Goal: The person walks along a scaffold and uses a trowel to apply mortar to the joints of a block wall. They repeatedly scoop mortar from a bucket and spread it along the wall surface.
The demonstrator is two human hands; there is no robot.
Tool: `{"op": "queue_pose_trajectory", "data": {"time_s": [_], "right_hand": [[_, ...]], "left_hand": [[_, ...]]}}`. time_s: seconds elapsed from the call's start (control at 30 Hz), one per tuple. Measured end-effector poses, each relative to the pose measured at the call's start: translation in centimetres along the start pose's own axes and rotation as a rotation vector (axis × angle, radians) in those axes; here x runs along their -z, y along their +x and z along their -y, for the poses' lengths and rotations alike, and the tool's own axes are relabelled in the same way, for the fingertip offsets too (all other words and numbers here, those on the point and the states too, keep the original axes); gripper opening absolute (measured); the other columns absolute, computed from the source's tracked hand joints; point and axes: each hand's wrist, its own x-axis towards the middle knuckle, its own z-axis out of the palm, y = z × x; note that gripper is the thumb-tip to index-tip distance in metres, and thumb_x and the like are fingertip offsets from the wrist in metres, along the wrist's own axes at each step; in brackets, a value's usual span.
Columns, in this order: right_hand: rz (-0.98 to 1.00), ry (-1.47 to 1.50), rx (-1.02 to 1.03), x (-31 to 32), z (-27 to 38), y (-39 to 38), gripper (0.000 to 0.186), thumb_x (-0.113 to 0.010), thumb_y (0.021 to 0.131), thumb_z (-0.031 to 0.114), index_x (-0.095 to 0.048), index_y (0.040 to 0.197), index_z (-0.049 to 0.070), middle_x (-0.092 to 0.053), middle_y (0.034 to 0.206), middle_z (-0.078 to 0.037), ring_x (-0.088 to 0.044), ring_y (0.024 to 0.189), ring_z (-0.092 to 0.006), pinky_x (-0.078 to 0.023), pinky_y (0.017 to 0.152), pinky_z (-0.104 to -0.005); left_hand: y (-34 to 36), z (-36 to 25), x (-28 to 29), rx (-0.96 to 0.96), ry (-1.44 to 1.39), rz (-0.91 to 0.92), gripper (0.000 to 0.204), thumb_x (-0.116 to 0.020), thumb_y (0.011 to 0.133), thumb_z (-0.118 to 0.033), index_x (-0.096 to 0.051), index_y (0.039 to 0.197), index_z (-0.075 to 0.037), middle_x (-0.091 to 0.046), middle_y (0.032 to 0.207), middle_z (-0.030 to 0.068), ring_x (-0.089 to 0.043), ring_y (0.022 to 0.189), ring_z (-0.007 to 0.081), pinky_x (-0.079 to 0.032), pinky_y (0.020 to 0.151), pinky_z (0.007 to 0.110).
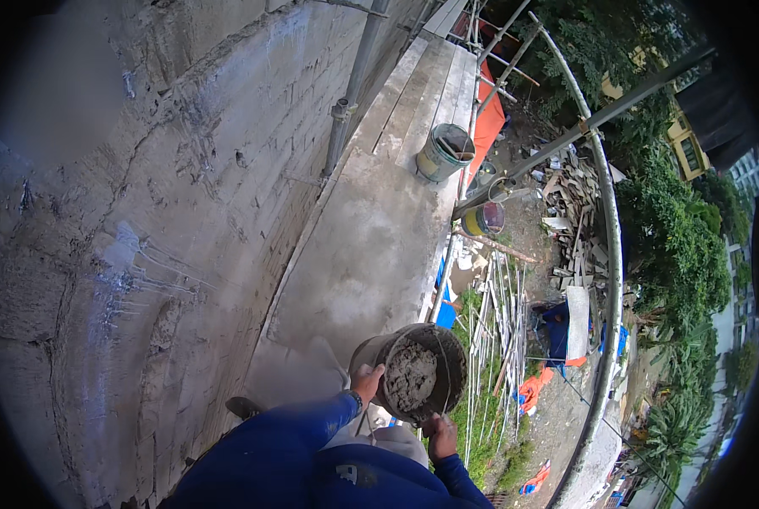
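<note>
A dark, dirt-caked bucket [365,349] tilts in front of my body, its mouth turned toward me and to the right. Wet grey mortar [411,377] lies inside it, against the left part of the wall. My left hand [365,383] is closed on the bucket's near left side at the rim. Lower down and to the right, my right hand [440,435] grips the near edge of the rim, its fingers curled. Both forearms are in blue sleeves. The bucket's underside is hidden from view.
I am on a narrow scaffold platform [346,254] beside a rough block wall [184,212]. Farther along stands another bucket [439,161]. Metal pipes [610,220] rail the right side. Well below lie scrap boards [570,220], long poles [490,356] and tarps.
</note>
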Motion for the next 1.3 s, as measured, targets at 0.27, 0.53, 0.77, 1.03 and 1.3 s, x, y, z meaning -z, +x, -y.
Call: {"op": "queue_pose_trajectory", "data": {"time_s": [0.27,0.53,0.77,1.03,1.3], "right_hand": [[0.447,-0.212,0.105,-11.6,4.6,24.0,0.037,-0.053,0.098,0.025,-0.049,0.065,0.009,-0.046,0.059,0.004,-0.04,0.056,-0.0068,-0.032,0.054,-0.0272],[0.863,-0.306,0.073,-23.3,5.9,43.5,0.035,-0.058,0.093,0.028,-0.054,0.073,0.0,-0.05,0.061,-0.004,-0.045,0.061,-0.0137,-0.04,0.061,-0.0342],[0.835,-0.125,-0.181,-26.9,-0.9,61.4,0.039,-0.059,0.096,0.032,-0.051,0.064,0.01,-0.044,0.06,0.005,-0.039,0.055,-0.0096,-0.033,0.054,-0.0305],[0.632,-0.349,-0.273,-24.5,-4.3,84.2,0.047,-0.058,0.096,0.039,-0.063,0.073,-0.002,-0.061,0.066,-0.013,-0.06,0.063,-0.0218,-0.047,0.064,-0.038],[0.766,-0.595,-0.011,-21.5,-2.4,84.9,0.052,-0.065,0.086,0.044,-0.07,0.097,-0.006,-0.069,0.087,-0.027,-0.068,0.084,-0.0397,-0.05,0.081,-0.043]], "left_hand": [[14.2,-4.6,9.7,0.12,-0.64,-0.26,0.038,-0.051,0.104,-0.04,-0.048,0.126,-0.009,-0.061,0.122,0.0107,-0.064,0.107,0.0261,-0.051,0.09,0.046],[24.2,0.2,17.9,-0.036,-0.531,-0.605,0.049,-0.047,0.105,-0.041,-0.04,0.141,-0.008,-0.049,0.143,0.0141,-0.052,0.128,0.0318,-0.042,0.105,0.053],[36.1,-6.1,10.2,0.347,-0.285,-0.887,0.057,-0.051,0.102,-0.045,-0.039,0.142,-0.006,-0.047,0.144,0.0136,-0.049,0.129,0.0313,-0.042,0.105,0.053],[55.4,-10.8,-0.5,0.267,0.282,-0.775,0.034,-0.066,0.093,-0.029,-0.057,0.106,0.001,-0.064,0.096,0.0126,-0.059,0.083,0.0212,-0.05,0.075,0.036],[39.9,-5.1,7.4,0.439,-0.066,-0.756,0.032,-0.066,0.091,-0.026,-0.061,0.11,-0.001,-0.059,0.087,0.0021,-0.054,0.075,0.0144,-0.048,0.073,0.031]]}}
